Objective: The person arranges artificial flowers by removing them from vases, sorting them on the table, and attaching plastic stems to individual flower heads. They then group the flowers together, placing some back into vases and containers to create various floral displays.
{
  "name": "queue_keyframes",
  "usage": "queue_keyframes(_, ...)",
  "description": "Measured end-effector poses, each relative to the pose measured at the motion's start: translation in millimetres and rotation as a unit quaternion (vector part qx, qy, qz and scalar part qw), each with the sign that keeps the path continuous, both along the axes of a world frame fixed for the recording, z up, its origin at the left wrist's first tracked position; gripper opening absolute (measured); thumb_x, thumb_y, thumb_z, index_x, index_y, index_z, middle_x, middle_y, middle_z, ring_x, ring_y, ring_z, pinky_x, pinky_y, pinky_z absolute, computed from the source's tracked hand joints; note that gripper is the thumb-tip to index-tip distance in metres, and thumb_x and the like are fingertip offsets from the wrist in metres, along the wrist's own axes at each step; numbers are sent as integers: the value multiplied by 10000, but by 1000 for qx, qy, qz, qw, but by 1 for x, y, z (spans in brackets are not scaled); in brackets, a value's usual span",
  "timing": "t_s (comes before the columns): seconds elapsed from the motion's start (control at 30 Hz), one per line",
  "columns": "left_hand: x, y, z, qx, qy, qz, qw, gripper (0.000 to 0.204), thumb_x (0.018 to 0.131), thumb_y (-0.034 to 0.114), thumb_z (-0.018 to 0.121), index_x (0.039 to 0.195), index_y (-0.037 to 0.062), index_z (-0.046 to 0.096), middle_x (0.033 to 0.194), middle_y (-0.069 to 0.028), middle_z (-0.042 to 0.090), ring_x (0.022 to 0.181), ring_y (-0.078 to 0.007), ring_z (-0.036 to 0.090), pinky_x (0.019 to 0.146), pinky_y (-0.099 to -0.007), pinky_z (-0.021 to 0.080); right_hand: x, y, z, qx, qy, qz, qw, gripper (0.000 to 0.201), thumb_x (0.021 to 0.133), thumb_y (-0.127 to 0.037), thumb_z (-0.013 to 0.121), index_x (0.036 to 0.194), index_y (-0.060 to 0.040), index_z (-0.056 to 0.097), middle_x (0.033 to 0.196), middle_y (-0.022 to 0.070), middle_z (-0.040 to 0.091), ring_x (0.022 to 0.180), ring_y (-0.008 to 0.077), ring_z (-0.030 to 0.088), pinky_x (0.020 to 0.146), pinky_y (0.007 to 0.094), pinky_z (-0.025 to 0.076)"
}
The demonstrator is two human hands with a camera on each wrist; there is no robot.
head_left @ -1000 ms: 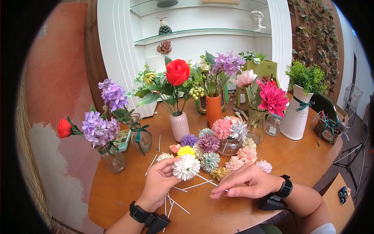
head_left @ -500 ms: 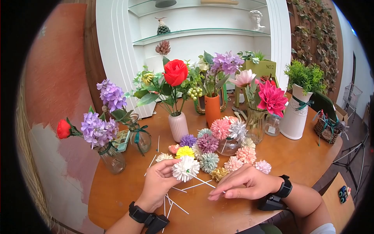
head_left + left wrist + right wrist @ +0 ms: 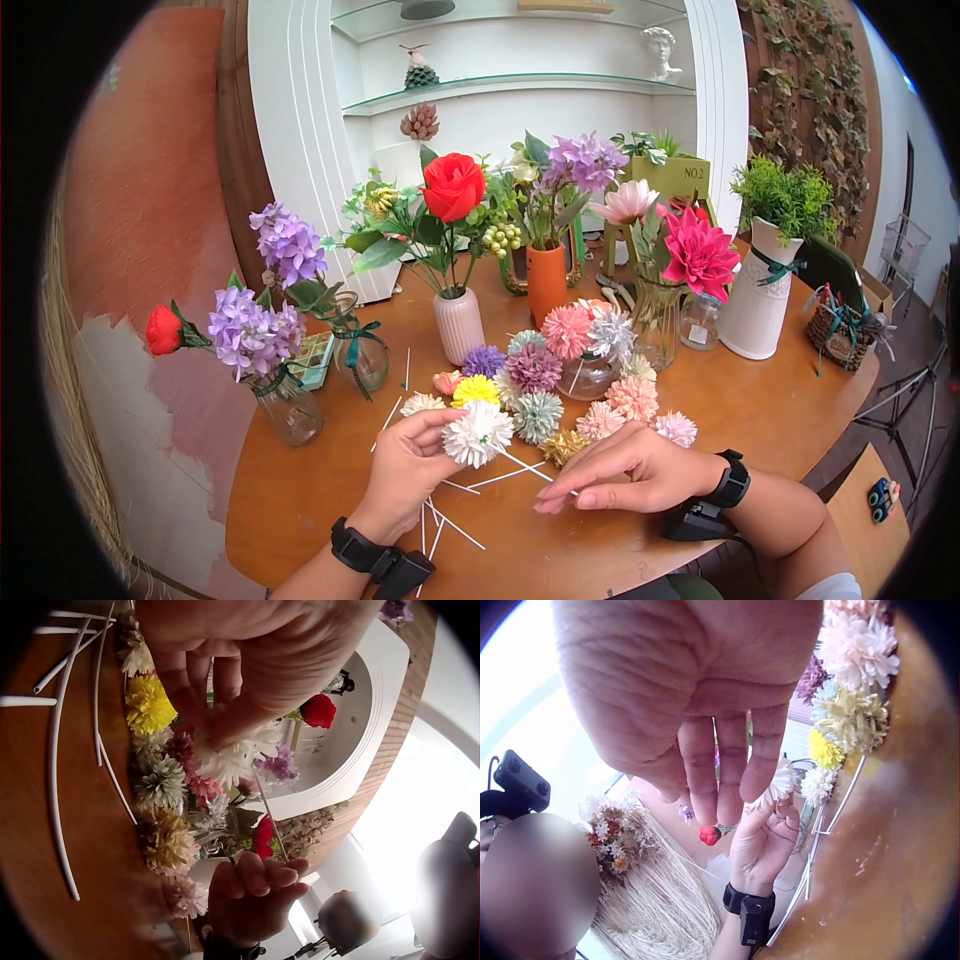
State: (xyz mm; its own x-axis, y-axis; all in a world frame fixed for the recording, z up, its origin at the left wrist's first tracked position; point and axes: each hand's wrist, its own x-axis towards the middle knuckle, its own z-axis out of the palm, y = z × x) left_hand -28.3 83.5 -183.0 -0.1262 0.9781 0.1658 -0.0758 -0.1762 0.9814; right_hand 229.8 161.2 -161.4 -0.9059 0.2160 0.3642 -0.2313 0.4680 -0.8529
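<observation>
Both hands pinching: left hand (image 3: 408, 462) white flower (image 3: 476, 433); right hand (image 3: 640, 470), fingers extended, white stick (image 3: 527, 466).

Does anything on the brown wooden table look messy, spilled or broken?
Nothing looks spilled or broken. Thin white sticks lie untidily crisscrossed near the left hand. The red flower at far left leans out sideways, unlike the upright red rose in the ribbed pink vase.
</observation>
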Motion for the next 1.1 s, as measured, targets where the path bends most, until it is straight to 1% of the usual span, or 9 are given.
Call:
queue_keyframes(0.33, 1, 1, -1, 6, 10, 2, 1000, 421, 800, -129, 636, 1207, -54, 559, 1152, -162, 645, 1038, -181, 640, 924, -287, 514, -1, 0, -1, 16, 6, 3, 1000, 270, 941, -127, 595, 1178, -7, 644, 1083, 118, 698, 974, 220, 681, 863, 322, 527)
queue_keyframes(0.4, 1, 2, -1, 9, 8, 9, 1000, 431, 773, -120, 666, 1182, -56, 547, 1109, -151, 662, 996, -180, 657, 892, -292, 530, -1, 0, -1, 16, 5, 1, 1000, 269, 944, -127, 591, 1180, -10, 644, 1073, 115, 700, 962, 214, 685, 862, 317, 527)
queue_keyframes(0.53, 2, 2, -2, 12, 10, 10, 1000, 430, 774, -120, 664, 1182, -55, 548, 1111, -154, 661, 999, -183, 656, 893, -292, 529, -1, 1, -3, 10, -4, 2, 1000, 277, 947, -129, 586, 1191, -7, 637, 1065, 120, 701, 956, 207, 687, 850, 316, 530)
queue_keyframes(0.6, 2, 1, -1, 15, 14, 9, 1000, 430, 772, -123, 660, 1182, -54, 549, 1113, -157, 660, 1002, -185, 656, 894, -292, 528, 0, 3, -5, 15, -2, 7, 1000, 312, 964, -119, 560, 1256, -14, 589, 1076, 108, 697, 939, 157, 678, 840, 292, 526)
queue_keyframes(0.63, 2, 1, -1, 15, 14, 9, 1000, 430, 772, -123, 660, 1182, -54, 549, 1113, -157, 660, 1002, -185, 656, 894, -292, 528, 0, 2, -4, 15, -3, 7, 1000, 312, 964, -119, 560, 1256, -14, 589, 1076, 108, 697, 939, 157, 678, 840, 292, 526)
queue_keyframes(0.7, 3, 1, 0, 13, 19, 7, 1000, 425, 772, -129, 654, 1179, -54, 553, 1114, -159, 659, 1002, -184, 656, 895, -292, 527, 0, 0, -2, -12, -13, -9, 1000, 308, 950, -141, 585, 1223, -1, 613, 1042, 124, 704, 908, 193, 690, 815, 319, 539)
queue_keyframes(0.73, 3, 1, 0, 13, 19, 7, 1000, 425, 772, -129, 654, 1179, -54, 553, 1114, -159, 659, 1002, -184, 656, 895, -292, 527, -1, 0, -2, -12, -13, -9, 1000, 308, 950, -141, 585, 1223, -1, 613, 1042, 124, 704, 908, 193, 690, 815, 319, 539)
queue_keyframes(0.8, 2, 0, 1, 9, 30, -8, 999, 388, 821, -116, 624, 1199, -62, 555, 1163, -164, 638, 1050, -180, 633, 935, -285, 510, -1, 1, -3, 1, -12, -9, 1000, 314, 948, -146, 589, 1228, -5, 611, 1029, 117, 706, 883, 192, 690, 812, 318, 539)
queue_keyframes(1.1, 2, 0, -1, 16, 45, -4, 999, 376, 822, -134, 588, 1192, -72, 555, 1133, -168, 651, 1014, -180, 649, 903, -274, 522, -1, 1, -2, 29, -10, -11, 999, 299, 945, -138, 592, 1219, -24, 625, 1002, 104, 712, 886, 192, 688, 806, 313, 535)
